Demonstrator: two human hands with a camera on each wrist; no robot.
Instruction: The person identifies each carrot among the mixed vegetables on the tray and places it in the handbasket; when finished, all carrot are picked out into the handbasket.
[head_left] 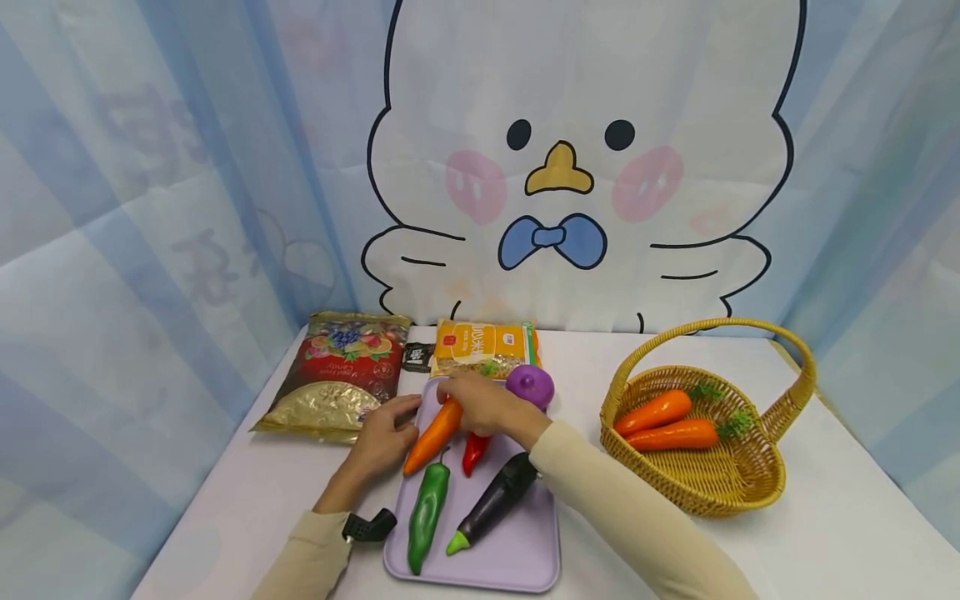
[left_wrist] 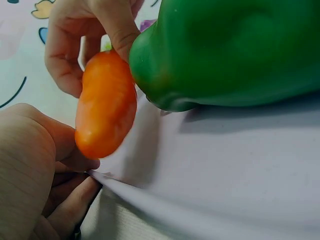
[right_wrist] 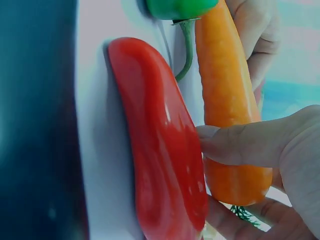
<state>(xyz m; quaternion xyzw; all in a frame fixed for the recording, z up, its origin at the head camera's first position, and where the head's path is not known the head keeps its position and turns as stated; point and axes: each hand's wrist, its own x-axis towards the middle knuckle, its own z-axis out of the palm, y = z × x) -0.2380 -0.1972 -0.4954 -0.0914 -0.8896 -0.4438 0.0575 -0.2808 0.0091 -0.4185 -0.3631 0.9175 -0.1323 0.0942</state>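
Observation:
My right hand (head_left: 480, 404) grips an orange carrot (head_left: 433, 437) near its leafy end, thumb across it in the right wrist view. The carrot hangs at the left side of a lilac tray (head_left: 517, 567). At the tray's left rim my left hand (head_left: 384, 433) pinches the edge, close to the carrot's side. On the tray lie a green chili pepper (head_left: 428, 517), a dark eggplant (head_left: 497, 500) and a red chili pepper (right_wrist: 160, 135), the red one beside my right fingers. A purple onion (head_left: 531, 386) sits at the tray's far right corner.
A woven basket (head_left: 675, 492) with a tall handle holds two carrots (head_left: 671, 435) on the right. Behind the tray lies a yellow snack bag (head_left: 486, 346). A red and gold candy bag (head_left: 341, 375) lies at left. A printed curtain (head_left: 555, 283) closes off the back.

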